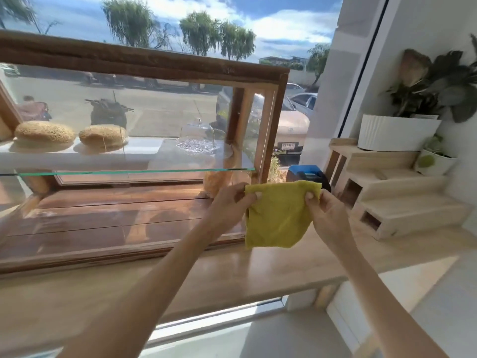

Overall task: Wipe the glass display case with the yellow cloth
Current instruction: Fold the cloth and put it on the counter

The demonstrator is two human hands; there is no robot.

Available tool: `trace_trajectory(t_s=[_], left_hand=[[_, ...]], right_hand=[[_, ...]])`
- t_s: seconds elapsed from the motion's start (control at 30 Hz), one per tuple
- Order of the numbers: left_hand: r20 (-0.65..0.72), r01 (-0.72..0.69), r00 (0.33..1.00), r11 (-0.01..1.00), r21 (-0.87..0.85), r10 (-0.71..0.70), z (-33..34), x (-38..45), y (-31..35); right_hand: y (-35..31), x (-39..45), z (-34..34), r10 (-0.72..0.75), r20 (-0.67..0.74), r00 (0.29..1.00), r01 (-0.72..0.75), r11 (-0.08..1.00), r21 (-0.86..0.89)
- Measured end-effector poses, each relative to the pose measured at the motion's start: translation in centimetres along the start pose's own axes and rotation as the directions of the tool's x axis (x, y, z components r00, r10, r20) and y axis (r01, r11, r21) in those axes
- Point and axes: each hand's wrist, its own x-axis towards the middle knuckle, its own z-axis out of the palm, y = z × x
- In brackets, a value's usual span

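Landmark: wood-framed glass display case (144,71) standing on a light wooden counter (232,275), in front of a street-facing window.
Cloth: square yellow-green microfibre cloth (277,215) held up in the air at the case's lower right front corner, its left edge overlapping the case's right front post, its lower hem hanging just above the counter. Not pressed against the glass as far as can be told.
Left hand: left hand (232,202) pinches the cloth's upper left corner between thumb and fingers, in front of the case's right end.
Right hand: right hand (326,213) pinches the upper right corner, just right of the case.
Cloth edge: top edge stretched between the two hands; lower part hangs loose and creased.
Case interior: thin glass shelf (134,172) with green edge runs across; two round seeded loaves (44,132) at the left, clear glass dome on a cut-glass plate (196,140) at the right.
Right of case: blue card terminal (307,173) just behind the cloth; stepped pale wooden riser (402,202) farther right, bearing a white ribbed planter (395,133).
Open room: bare counter strip runs along the case's front edge, beneath both forearms; narrow gap between the case's right side and the riser, partly taken by the terminal.
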Motion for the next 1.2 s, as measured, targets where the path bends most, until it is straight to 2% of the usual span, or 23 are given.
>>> trace_trajectory(t_s=[0.07,0.13,0.27,0.33,0.4,0.47,0.57,0.67,0.8,0.97,1.07,1.13,1.2], left_hand=[[-0.032,0.088,0.995,0.964,-0.252,-0.099,3.4,-0.1,-1.2],[-0.107,0.1,0.984,0.944,-0.315,-0.14,6.3,-0.4,-2.6],[-0.287,0.03,0.956,0.994,-0.109,-0.061,10.7,-1.4,-5.5],[-0.327,0.059,0.944,0.998,0.023,-0.048,12.4,-1.8,-6.7],[-0.35,0.149,0.931,0.984,0.096,-0.107,13.8,-1.5,-8.3],[-0.351,0.257,0.916,0.956,0.144,-0.194,14.2,-0.7,-10.0],[-0.338,0.32,0.911,0.921,0.22,-0.236,14.7,0.4,-11.4],[-0.337,0.356,0.908,0.883,0.306,-0.249,14.7,1.8,-11.1],[-0.322,0.382,0.917,0.75,0.539,-0.236,14.4,3.3,-11.1],[-0.311,0.324,0.941,0.621,0.713,-0.133,15.1,3.1,-10.4],[-0.279,0.241,0.96,0.537,0.808,-0.011,16.2,2.6,-10.1],[-0.216,0.215,0.975,0.492,0.844,-0.054,16.9,2.5,-10.2],[-0.149,0.225,0.969,0.46,0.859,-0.196,17.2,2.3,-10.8]], right_hand=[[1.9,-0.3,-1.2,-0.027,-0.021,0.999,0.026,0.999,-0.042],[3.2,-0.8,-2.3,-0.058,-0.048,0.997,0.055,0.996,-0.063],[5.2,-1.9,-3.8,-0.1,-0.061,0.993,0.089,0.982,-0.165],[6.9,-2.0,-4.2,-0.033,-0.018,0.999,0.028,0.972,-0.232],[9.0,-1.8,-4.3,0.084,0.081,0.993,-0.055,0.948,-0.312],[11.0,-1.6,-3.9,0.186,0.159,0.97,-0.108,0.909,-0.401],[13.4,-1.1,-2.9,0.308,0.177,0.935,-0.183,0.846,-0.501],[14.1,0.1,-2.1,0.341,0.133,0.931,-0.213,0.8,-0.561],[14.4,1.3,-1.7,0.371,0.146,0.917,-0.184,0.718,-0.672],[14.2,1.1,-1.9,0.281,0.082,0.956,-0.12,0.631,-0.766],[14.5,0.9,-1.9,0.133,0.08,0.988,-0.031,0.674,-0.738],[14.7,0.8,-1.4,0.037,0.175,0.984,0.09,0.743,-0.663],[14.9,0.6,-0.9,0.046,0.328,0.944,0.171,0.78,-0.602]])
